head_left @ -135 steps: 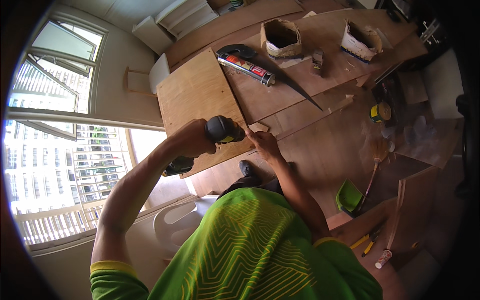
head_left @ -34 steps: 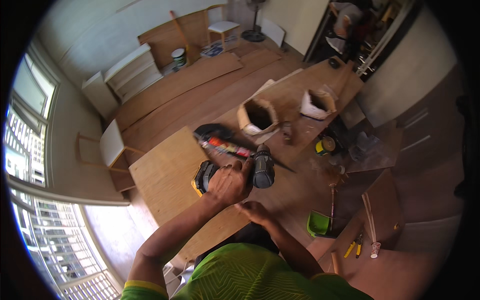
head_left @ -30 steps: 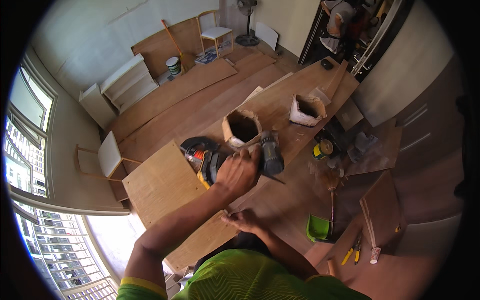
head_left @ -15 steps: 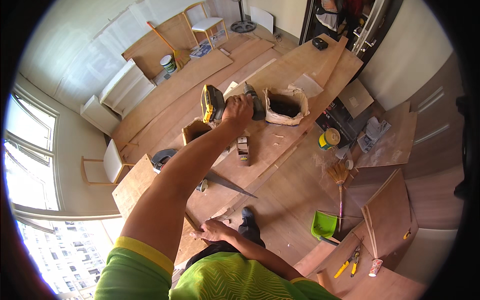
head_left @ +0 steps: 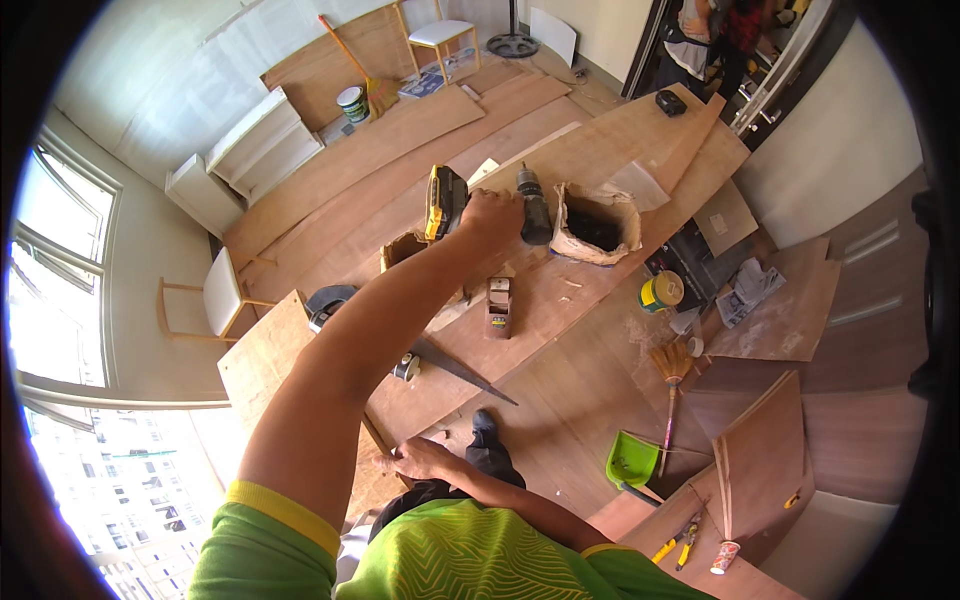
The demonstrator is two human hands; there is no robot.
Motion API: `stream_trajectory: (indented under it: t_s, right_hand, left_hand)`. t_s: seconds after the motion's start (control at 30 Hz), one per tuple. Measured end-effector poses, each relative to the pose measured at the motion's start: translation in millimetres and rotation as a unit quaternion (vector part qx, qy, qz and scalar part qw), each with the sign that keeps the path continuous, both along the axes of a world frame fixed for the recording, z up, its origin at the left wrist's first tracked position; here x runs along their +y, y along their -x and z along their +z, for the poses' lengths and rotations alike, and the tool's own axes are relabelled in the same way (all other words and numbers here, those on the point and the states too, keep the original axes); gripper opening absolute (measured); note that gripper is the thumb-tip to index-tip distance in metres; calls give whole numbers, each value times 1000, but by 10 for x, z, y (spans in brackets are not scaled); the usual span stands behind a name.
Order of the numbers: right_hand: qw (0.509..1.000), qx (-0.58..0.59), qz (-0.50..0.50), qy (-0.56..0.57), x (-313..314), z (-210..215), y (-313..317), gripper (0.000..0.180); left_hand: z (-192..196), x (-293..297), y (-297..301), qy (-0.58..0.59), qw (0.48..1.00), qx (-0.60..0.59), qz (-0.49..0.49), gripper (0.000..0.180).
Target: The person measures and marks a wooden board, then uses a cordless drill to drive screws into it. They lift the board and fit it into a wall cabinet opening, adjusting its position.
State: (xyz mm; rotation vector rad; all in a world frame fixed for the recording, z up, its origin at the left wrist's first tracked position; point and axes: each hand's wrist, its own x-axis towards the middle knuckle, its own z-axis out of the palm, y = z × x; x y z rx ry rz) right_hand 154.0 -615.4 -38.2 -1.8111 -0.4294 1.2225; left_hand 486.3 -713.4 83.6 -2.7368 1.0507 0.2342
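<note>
My left hand (head_left: pixel 492 216) reaches out over the long plywood sheet and is closed round the grip of a cordless drill (head_left: pixel 536 214). The drill's yellow-and-black battery sticks out left of the fist, and its chuck points away from me. Just right of the drill stands a torn, open-topped carton (head_left: pixel 597 222) with a dark inside. Nearer me on the wood lie a small hand plane (head_left: pixel 499 307) and a handsaw (head_left: pixel 462 371). Close to my body, my right hand (head_left: pixel 424 459) has its fingers closed on a thin wooden strip (head_left: pixel 376 438); its fingertips are partly hidden.
A second open carton (head_left: pixel 400 247) is partly behind my left forearm. A circular saw (head_left: pixel 326 303) sits left of that arm. On the floor at right are a yellow-green tub (head_left: pixel 661 291), a broom (head_left: pixel 671 362) and a green dustpan (head_left: pixel 633 458). People stand at the far doorway.
The view has turned slightly, so the scene sits differently in the picture. My left hand keeps the drill beside the carton, and my right hand stays by the wooden strip.
</note>
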Motion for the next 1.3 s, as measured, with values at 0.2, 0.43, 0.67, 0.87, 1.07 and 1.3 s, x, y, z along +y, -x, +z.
stream_trajectory:
  t_s: [0.2,0.43,0.67,0.87,1.07,1.3]
  right_hand:
    - [998,-20,2,52,-60,52,26,72]
    - [833,-409,-371,-27,-2238,1186,-1059,29]
    - [766,-511,-226,319,-3475,1244,-2869,36]
    - [777,-503,-375,-51,-2014,1342,-2071,24]
    - [886,-439,-46,-141,184,488,-390,85]
    - [882,-453,-114,-58,667,234,166,90]
  left_hand:
    - [598,80,29,21,997,54,51,72]
    - [647,2026,636,325,908,-140,224,70]
    - [-166,4768,2963,164,698,-168,677,82]
    - [-590,5289,4995,422,460,130,770,73]
    - [-609,4721,5189,504,513,142,680,42]
    - [-530,4454,4952,510,404,72,756,68]
